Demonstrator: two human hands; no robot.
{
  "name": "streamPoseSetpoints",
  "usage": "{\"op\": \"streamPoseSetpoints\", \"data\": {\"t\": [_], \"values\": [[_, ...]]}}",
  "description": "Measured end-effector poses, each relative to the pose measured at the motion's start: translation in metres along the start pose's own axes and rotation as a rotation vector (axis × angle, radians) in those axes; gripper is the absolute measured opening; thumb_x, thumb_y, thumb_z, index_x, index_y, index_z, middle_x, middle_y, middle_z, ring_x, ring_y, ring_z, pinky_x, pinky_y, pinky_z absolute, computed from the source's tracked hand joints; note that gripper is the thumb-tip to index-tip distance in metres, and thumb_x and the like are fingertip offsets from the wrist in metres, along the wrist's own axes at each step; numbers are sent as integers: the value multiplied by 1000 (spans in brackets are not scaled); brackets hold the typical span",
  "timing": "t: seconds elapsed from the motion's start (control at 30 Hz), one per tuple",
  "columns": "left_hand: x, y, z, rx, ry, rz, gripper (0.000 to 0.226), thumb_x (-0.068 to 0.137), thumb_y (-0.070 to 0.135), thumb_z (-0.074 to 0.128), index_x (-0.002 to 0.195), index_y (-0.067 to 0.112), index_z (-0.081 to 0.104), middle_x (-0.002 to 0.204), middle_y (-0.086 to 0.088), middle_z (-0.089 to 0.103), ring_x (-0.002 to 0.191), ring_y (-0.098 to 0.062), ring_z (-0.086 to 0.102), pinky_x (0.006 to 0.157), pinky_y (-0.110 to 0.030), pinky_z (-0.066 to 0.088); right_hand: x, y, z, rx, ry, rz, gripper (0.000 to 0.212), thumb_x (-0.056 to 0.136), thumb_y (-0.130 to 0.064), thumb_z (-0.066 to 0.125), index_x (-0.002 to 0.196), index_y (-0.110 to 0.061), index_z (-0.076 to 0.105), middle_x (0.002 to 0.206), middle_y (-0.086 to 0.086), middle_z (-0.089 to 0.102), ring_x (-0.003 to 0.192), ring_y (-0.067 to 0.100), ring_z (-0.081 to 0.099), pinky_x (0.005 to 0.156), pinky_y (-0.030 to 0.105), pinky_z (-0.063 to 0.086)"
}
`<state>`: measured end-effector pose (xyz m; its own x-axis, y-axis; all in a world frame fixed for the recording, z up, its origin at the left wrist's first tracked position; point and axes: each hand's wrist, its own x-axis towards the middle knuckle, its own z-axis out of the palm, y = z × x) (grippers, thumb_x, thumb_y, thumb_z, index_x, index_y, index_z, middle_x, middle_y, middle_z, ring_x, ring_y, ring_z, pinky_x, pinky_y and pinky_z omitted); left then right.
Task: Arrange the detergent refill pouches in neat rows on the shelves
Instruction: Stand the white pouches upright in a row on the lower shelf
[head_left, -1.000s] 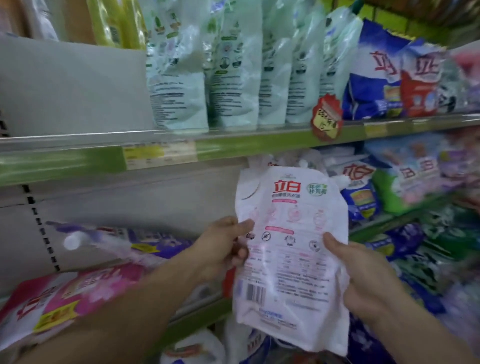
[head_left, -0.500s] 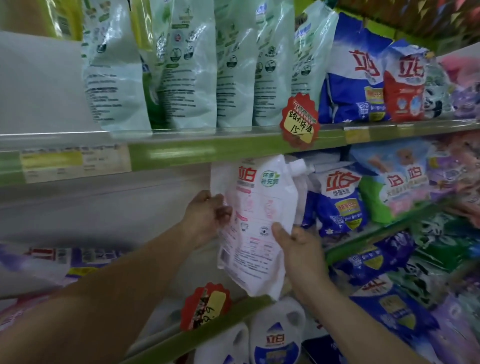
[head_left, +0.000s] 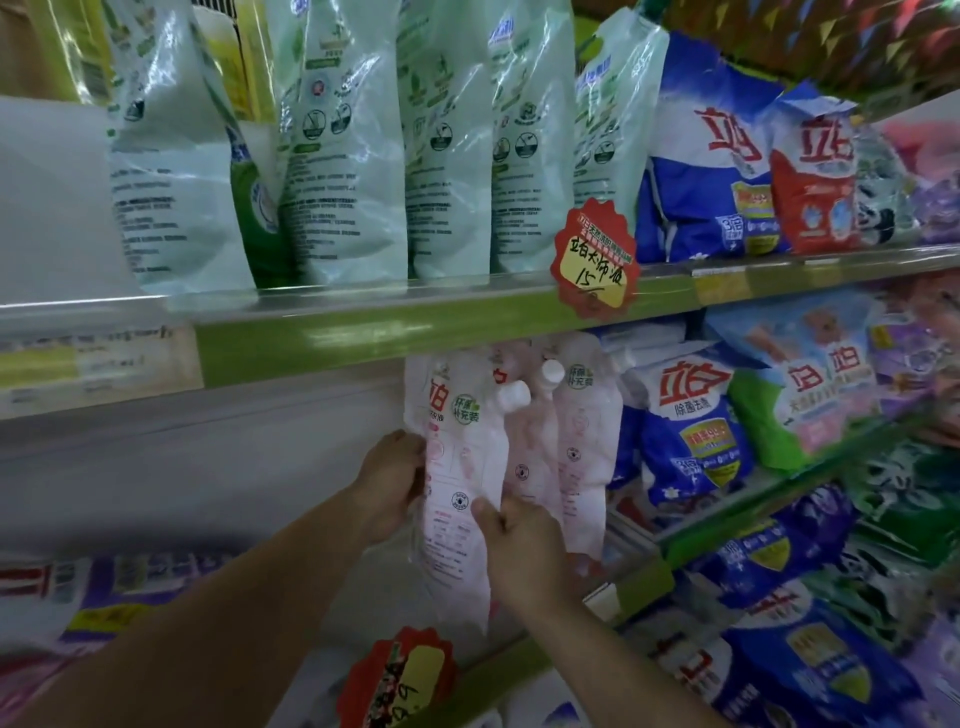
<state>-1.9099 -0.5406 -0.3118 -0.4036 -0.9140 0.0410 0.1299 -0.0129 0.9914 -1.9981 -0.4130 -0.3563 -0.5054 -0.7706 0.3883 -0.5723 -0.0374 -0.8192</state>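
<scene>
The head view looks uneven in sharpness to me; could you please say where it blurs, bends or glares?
Head view: sharpest on the pink pouch and red price tag; far right and lower left smear; shelf edge bows from the wide lens and shows glare; green pouches glint.

A pale pink pouch (head_left: 457, 483) with red lettering, a round green mark and a white screw cap at its upper right corner stands upright on the middle shelf (head_left: 644, 577), under the green edge of the shelf above. It is gripped at both side edges, and its lower end is creased and hangs just past the shelf lip. Just beside it on the right, touching it, stand more pink pouches (head_left: 576, 441) of the same kind, upright in a row, one white cap showing. On the top shelf (head_left: 363, 327) a row of pale green pouches (head_left: 343, 156) stands upright, their printed backs facing out.
</scene>
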Motion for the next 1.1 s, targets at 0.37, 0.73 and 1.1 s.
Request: {"op": "streamPoseSetpoints", "data": {"t": [0.37,0.73,1.1], "values": [[-27,-13,9,95,-37,-268,55,94,54,29,95,11,63,50,-7,68,45,-23,65,42,-24,46,16,-1,-2,15,-76,7,28,99,-22,47,106,-3,66,104,11,70,94,22,63,83,31,50],[-63,6,-39,9,83,-276,59,94,55,41,143,22,38,141,-7,43,134,-36,36,101,-64,34,-13,-23,-6,165,248,-32,32,84,-17,67,112,-21,53,104,-10,58,97,9,56,71,9,43],[-156,44,-213,-91,-154,-225,42,88,35,51,121,11,59,117,-15,66,97,-32,65,77,-42,51,-98,-123,94,-121,294,-347,49,74,-13,70,120,-14,52,132,6,44,124,17,34,100,27,33]]}}
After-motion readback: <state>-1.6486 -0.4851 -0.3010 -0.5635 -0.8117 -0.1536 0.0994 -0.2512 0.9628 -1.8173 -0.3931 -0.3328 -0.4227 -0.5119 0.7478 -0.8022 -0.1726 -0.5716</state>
